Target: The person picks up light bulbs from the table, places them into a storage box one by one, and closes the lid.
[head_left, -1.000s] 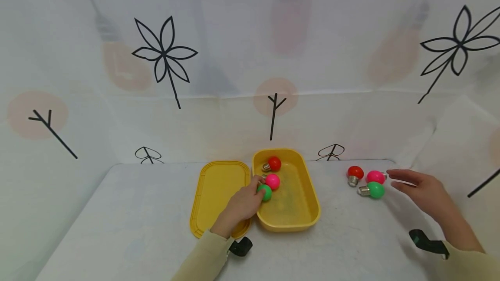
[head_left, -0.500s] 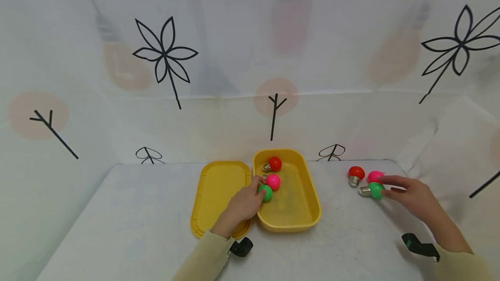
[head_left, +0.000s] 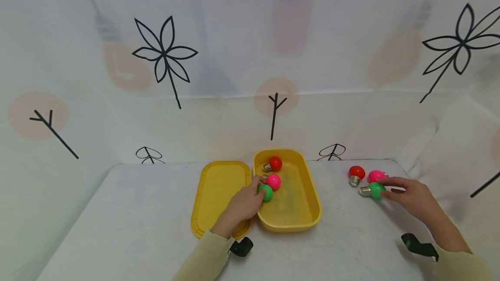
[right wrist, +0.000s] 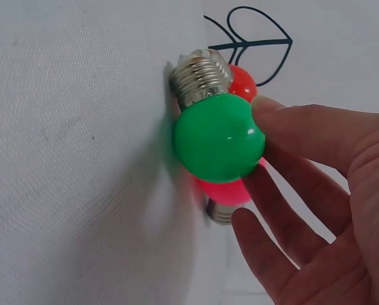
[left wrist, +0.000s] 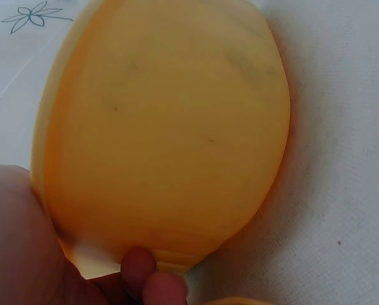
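My left hand [head_left: 243, 203] grips the left wall of a yellow plastic box [head_left: 310, 194], its fingertips showing against the outside in the left wrist view. Inside that box, along the left side, lie a red bulb [head_left: 275, 163], a pink bulb [head_left: 274, 181] and a green bulb [head_left: 267, 193], the green one right by my left thumb. On the right of the table my right hand [head_left: 414, 196] pinches another green light bulb [right wrist: 214, 140] between thumb and fingers. Its metal screw base points left. A pink bulb [head_left: 375, 175] and a red bulb [head_left: 356, 171] lie just behind it.
A flat yellow lid [head_left: 218, 194] lies left of the box, partly under my left forearm in the head view. Behind the white table hangs a pale cloth [head_left: 234, 129] with black plant drawings. A black wrist camera [head_left: 241, 247] sits at my left cuff.
My right hand has moved left and taken hold of the green bulb on the table. The left hand has stayed at the box wall.
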The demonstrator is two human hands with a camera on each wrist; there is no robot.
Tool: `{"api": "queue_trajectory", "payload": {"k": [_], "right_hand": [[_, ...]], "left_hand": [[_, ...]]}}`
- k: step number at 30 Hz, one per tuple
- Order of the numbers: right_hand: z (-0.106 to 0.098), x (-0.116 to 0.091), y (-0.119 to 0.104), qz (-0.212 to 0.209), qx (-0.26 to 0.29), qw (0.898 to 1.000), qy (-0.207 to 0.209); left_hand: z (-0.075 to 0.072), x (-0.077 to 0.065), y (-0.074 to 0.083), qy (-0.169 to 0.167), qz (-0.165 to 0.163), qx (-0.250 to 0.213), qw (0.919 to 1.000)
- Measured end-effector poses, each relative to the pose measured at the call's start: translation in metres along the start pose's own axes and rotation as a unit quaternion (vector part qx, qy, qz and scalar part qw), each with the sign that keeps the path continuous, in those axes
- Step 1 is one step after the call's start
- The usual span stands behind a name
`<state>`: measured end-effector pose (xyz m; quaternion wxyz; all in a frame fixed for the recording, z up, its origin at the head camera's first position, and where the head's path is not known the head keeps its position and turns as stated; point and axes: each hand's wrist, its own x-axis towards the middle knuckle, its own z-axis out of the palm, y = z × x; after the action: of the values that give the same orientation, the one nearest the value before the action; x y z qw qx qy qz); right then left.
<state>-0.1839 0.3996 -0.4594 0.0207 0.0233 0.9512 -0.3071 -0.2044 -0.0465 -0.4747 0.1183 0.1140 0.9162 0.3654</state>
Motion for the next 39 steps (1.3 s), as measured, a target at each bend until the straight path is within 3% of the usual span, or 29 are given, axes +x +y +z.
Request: {"api": "queue_trajectory", "payload": {"k": [16,26,39], "right_hand": [[0.006,-0.001,0.0,0.014,0.017,0.999,-0.04],[0.009,-0.001,0.001,-0.018,0.014,0.999,-0.036],[0.012,0.0,0.002,-0.011,0.013,0.999,-0.035]], "left_hand": [[0.0,0.0,0.0,-0.004,-0.003,0.001,1.0],[-0.001,0.0,0.001,-0.004,0.0,-0.002,1.0],[0.0,0.0,0.001,-0.004,-0.002,0.0,1.0]]}}
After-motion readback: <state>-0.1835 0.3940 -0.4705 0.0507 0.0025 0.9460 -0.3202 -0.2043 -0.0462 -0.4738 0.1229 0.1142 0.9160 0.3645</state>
